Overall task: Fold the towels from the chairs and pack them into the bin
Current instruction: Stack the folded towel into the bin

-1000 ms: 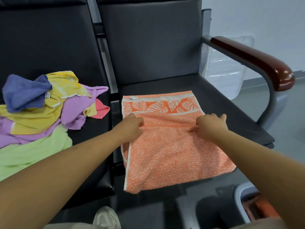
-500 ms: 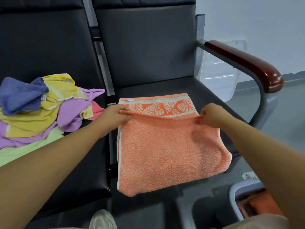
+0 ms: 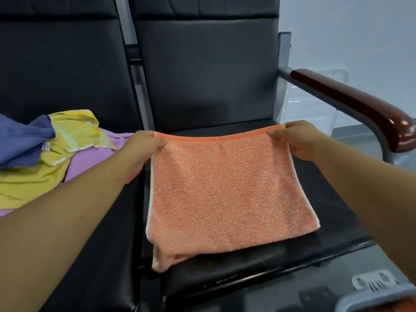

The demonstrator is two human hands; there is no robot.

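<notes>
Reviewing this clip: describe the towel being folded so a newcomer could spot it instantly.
Find the black chair with the dark red armrest. On its seat: the orange towel, far corners pinched by the left hand and right hand. The neighbouring pile is crumpled yellow, purple, blue; this one is flat.

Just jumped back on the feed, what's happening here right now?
A person is mid-fold on an orange towel over the right chair seat. The left hand and right hand each pinch a far corner, holding that edge lifted while the near part lies on the seat. A loose pile of yellow, purple and blue towels lies unfolded on the left chair. The bin shows at lower right; this towel is not in it yet.
</notes>
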